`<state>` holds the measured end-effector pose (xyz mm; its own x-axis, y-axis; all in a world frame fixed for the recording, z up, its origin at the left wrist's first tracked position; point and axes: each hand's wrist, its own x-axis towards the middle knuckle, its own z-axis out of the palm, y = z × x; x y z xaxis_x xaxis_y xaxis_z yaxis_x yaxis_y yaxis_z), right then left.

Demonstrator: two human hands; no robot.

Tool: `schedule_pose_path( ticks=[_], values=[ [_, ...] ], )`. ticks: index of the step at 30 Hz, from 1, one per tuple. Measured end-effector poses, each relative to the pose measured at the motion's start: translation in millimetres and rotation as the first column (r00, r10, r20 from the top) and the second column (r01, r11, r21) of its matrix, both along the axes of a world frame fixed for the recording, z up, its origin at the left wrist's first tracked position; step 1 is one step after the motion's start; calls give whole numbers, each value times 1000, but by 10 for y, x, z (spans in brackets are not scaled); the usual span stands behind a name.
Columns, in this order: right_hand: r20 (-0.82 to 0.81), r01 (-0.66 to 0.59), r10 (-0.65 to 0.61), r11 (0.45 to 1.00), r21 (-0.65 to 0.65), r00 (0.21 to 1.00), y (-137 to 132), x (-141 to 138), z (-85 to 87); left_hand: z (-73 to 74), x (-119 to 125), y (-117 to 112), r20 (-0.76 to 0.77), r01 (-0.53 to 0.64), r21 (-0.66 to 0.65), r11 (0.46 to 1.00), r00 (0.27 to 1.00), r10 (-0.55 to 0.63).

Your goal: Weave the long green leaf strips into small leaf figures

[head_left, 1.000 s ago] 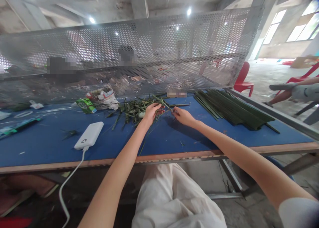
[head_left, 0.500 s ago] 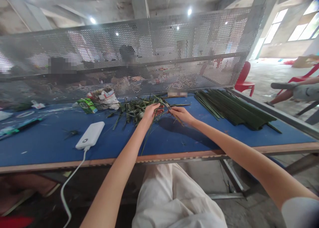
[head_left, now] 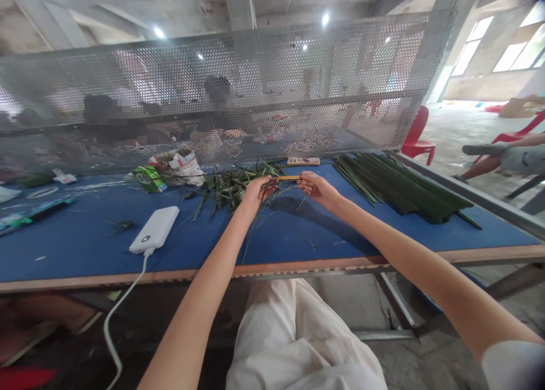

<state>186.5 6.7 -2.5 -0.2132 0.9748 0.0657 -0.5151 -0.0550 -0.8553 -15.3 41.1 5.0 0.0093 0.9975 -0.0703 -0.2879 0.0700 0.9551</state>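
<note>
A seated worker's left hand [head_left: 259, 192] closes around one end of a thin pale stick [head_left: 288, 177] above a blue worktable [head_left: 85, 254], a long green leaf strip [head_left: 254, 225] dangling from the same fist. The right hand [head_left: 318, 188], palm up, reaches the stick's other end with its fingertips; whether they pinch it cannot be told. The stick, held level between the hands, looks light, stiff and slender, likely to slip or snap if gripped mid-span, so its ends seem the safer hold. Just beyond lies a loose heap of cut leaves [head_left: 236, 190], soft and tangled; to the right, a neat stack of long dark strips [head_left: 395, 185]. A white power bank [head_left: 154, 228] trails a cable [head_left: 105, 322] off the table edge, near a green carton [head_left: 149, 179] and a crumpled bag [head_left: 181, 170]. Past a perforated metal screen [head_left: 255, 83], a co-worker [head_left: 219, 95] sits at a further table; a red plastic chair [head_left: 418, 134] stands at right.
</note>
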Motion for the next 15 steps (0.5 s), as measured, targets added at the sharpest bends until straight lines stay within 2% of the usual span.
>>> schedule_pose_path(
  ticks=[4,9,15],
  values=[
    [-90,-51,44,996,-77,995,17,4,-5,-15,14,-28,23,14,28,999,1000,-15],
    [-113,-95,78,984,-149,991,36,22,10,-56,4,-27,73,41,92,995,996,-47],
    [42,-105,107,993,-47,993,19,27,-25,-76,-15,0,37,52,74,996,998,-55]
  ],
)
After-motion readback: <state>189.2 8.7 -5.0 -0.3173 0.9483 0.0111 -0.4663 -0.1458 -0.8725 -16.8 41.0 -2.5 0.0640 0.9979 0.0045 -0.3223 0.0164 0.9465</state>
